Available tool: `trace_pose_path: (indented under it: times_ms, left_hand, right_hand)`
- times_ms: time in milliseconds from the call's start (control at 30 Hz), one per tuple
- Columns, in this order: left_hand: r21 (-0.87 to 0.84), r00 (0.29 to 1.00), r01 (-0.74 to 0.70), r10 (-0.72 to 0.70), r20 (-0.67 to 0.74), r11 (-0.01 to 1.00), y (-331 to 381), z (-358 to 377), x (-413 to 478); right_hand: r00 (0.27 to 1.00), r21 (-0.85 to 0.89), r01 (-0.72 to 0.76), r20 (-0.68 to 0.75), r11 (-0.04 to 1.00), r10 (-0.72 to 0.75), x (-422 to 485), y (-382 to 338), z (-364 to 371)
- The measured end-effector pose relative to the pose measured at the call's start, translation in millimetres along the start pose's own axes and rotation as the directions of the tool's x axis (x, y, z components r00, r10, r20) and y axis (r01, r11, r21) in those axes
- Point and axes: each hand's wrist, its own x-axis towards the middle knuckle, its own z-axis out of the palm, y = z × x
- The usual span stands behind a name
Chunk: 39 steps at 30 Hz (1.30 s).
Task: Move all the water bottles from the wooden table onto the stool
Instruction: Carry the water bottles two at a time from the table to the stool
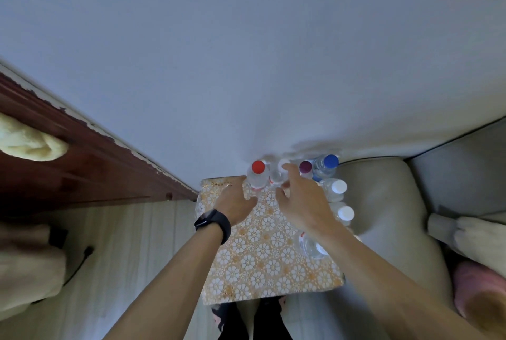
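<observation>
Left hand (236, 202) curls its fingers round the red-capped clear plastic bottle (257, 175) at the far edge of the floral-clothed worktop (260, 271). The right hand (301, 198) has its fingers spread about the white-capped clear bottle (278, 174), grip unclear. It could topple the close-standing purple-capped bottle (305, 168).

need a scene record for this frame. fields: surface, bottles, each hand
surface: floral-patterned top
far row: red-cap bottle, white-cap bottle, purple-cap bottle, blue-cap bottle
right edge: second white-cap bottle, third white-cap bottle, half-hidden bottle by the right forearm
left hand: at red-cap bottle, grip unclear
right hand: at white-cap bottle, blurred, grip unclear
</observation>
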Motion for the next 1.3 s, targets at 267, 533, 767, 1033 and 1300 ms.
trace_pose_path:
  times_ms: [267,533,767,1033,1300]
  left_hand:
    - [0.24,0.985,-0.136,0.106,0.133,0.961,14.0,-48.3,-114.2]
    - [0.192,0.975,-0.172,0.195,-0.109,0.966,18.8,-98.8,-241.1]
    - [0.023,0.932,0.026,-0.015,-0.361,0.999,-1.6,-124.5,-306.4]
    - [-0.117,0.754,0.269,-0.284,-0.592,0.956,-52.9,-98.0,-423.2]
    - [-0.529,0.258,0.442,-0.668,-0.699,0.724,-132.9,-19.9,-632.3]
  right_hand:
    - [0.999,0.041,-0.049,-0.014,0.998,0.05,-109.9,-30.1,-67.5]
    - [0.989,0.088,0.034,-0.149,0.996,-0.021,-197.8,-70.2,-100.2]
    - [0.961,0.124,0.274,-0.003,0.954,-0.276,-197.9,-119.7,-113.4]
    - [0.733,0.095,0.655,0.163,0.75,-0.661,-217.9,-213.5,-90.2]
    - [0.197,0.235,0.923,0.391,0.305,-0.899,-359.8,-318.1,-12.5]
